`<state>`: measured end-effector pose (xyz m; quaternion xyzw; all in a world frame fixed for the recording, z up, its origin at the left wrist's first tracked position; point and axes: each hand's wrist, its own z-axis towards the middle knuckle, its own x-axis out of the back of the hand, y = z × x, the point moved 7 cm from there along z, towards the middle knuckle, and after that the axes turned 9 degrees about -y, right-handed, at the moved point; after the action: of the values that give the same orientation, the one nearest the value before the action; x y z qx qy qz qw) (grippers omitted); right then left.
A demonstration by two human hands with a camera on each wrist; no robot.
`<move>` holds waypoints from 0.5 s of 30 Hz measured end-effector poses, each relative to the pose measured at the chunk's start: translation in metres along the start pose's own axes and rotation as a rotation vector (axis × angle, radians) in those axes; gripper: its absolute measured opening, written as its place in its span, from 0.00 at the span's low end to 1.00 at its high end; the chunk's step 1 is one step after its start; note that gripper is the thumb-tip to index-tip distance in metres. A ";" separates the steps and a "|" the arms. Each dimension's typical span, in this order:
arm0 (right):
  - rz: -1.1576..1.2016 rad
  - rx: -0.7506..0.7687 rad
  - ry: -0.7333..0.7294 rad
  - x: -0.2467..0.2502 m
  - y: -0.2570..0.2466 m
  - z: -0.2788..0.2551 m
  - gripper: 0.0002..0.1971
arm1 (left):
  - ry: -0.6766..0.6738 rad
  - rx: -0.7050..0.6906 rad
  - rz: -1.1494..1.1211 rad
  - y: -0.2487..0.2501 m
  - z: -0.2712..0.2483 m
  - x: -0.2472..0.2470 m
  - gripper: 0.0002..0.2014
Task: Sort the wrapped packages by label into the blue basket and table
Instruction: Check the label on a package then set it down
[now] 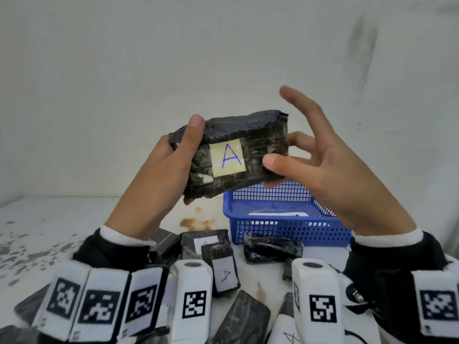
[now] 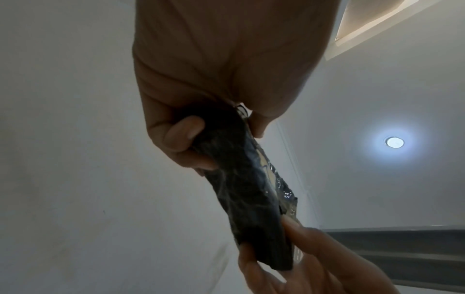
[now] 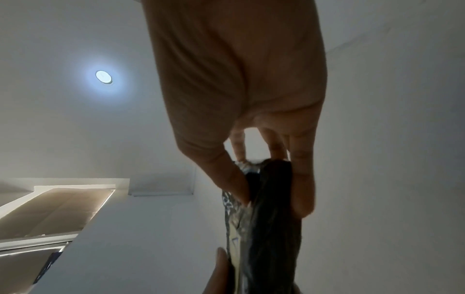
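Both hands hold one black wrapped package (image 1: 248, 131) up in the air, above the table and just left of the blue basket (image 1: 285, 230). Its yellow label (image 1: 228, 157) reads "A" in blue ink and faces me. My left hand (image 1: 171, 162) grips the left end, thumb over the front. My right hand (image 1: 320, 170) pinches the right end, thumb in front and fingers behind, with the index finger raised free. In the left wrist view my left hand (image 2: 201, 79) clasps the package (image 2: 246, 189). The right wrist view shows my right hand (image 3: 239, 79) pinching the package (image 3: 271, 228).
Several black wrapped packages (image 1: 272, 247) lie on the stained white table (image 1: 49, 219) in front of the basket; one label (image 1: 224, 275) reads "A". A package with a white label (image 1: 278, 214) lies inside the basket. A white wall stands close behind.
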<state>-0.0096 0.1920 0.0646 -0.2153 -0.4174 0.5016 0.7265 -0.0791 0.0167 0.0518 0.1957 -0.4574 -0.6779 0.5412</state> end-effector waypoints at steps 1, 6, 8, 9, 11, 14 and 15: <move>-0.041 -0.002 0.006 0.004 -0.001 -0.002 0.32 | -0.019 0.019 -0.002 -0.003 0.001 -0.004 0.28; -0.070 -0.102 0.160 0.050 0.023 -0.013 0.20 | -0.008 0.178 0.066 -0.032 0.010 -0.018 0.28; -0.088 -0.204 0.211 0.073 0.046 -0.016 0.19 | -0.021 0.237 0.145 -0.047 0.013 -0.024 0.27; -0.126 -0.263 0.234 0.084 0.059 -0.016 0.19 | -0.036 0.275 0.188 -0.056 0.016 -0.027 0.27; -0.226 -0.389 0.261 0.106 0.086 -0.014 0.20 | -0.085 0.371 0.275 -0.076 0.022 -0.034 0.29; -0.352 -0.556 0.238 0.128 0.132 -0.003 0.26 | -0.163 0.485 0.393 -0.098 0.038 -0.045 0.31; -0.402 -0.605 0.219 0.133 0.147 0.002 0.28 | -0.175 0.511 0.415 -0.104 0.045 -0.048 0.32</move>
<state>-0.0721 0.3718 0.0102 -0.3864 -0.5005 0.1771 0.7542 -0.1541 0.0786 -0.0229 0.1687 -0.6875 -0.4307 0.5598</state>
